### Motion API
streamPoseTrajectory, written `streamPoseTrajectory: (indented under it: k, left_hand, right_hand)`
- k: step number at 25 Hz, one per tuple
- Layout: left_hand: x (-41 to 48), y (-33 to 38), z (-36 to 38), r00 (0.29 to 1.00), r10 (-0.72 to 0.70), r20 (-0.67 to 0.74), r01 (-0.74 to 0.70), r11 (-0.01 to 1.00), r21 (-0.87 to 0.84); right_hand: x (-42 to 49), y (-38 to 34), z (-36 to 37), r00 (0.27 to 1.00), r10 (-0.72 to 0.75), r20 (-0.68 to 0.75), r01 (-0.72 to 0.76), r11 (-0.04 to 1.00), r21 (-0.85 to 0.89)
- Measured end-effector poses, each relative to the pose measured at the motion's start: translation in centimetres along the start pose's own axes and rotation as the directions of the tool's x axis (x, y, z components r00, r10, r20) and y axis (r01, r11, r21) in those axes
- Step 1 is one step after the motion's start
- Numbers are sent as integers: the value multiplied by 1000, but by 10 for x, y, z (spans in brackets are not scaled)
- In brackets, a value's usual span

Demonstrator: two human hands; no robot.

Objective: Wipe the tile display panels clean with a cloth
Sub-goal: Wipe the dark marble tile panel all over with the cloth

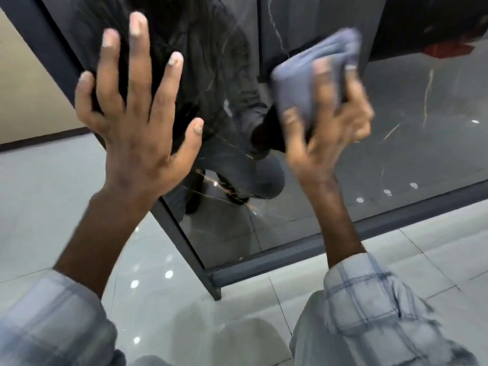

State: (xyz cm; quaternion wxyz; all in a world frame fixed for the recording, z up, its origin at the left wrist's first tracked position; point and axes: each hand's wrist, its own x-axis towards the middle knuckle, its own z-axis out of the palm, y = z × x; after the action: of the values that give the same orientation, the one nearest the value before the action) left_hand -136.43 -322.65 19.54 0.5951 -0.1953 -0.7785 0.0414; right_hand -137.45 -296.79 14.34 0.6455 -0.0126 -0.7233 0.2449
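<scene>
right hand (327, 122) and grey cloth (314, 72) motion-blurred, dark panel (396, 133) cut off top and right

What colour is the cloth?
Greyish blue: the cloth, held in the right hand, head view.

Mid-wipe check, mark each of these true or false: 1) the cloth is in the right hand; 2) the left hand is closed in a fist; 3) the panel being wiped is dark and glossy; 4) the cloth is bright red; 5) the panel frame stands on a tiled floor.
1) True. The right hand grips the cloth.
2) False. The left hand is open, fingers spread, flat against the panel's left edge.
3) True. The tile panel is dark and reflects the person and the floor.
4) False. The cloth is grey-blue, bunched and motion-blurred.
5) True. The dark frame stands on the light tiled floor.
</scene>
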Motion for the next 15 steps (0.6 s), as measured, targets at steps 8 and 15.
streamPoseTrajectory:
  k: [8,15]
  left_hand:
    - [9,7,13,999,25,-25,-22,992,125]
    - [12,8,6,1000,25,3,-25,996,84]
  right_hand:
    - [33,-4,-7,886,-436,157,450,891,-61]
    - [59,-65,3,932,-333,142,344,937,-58]
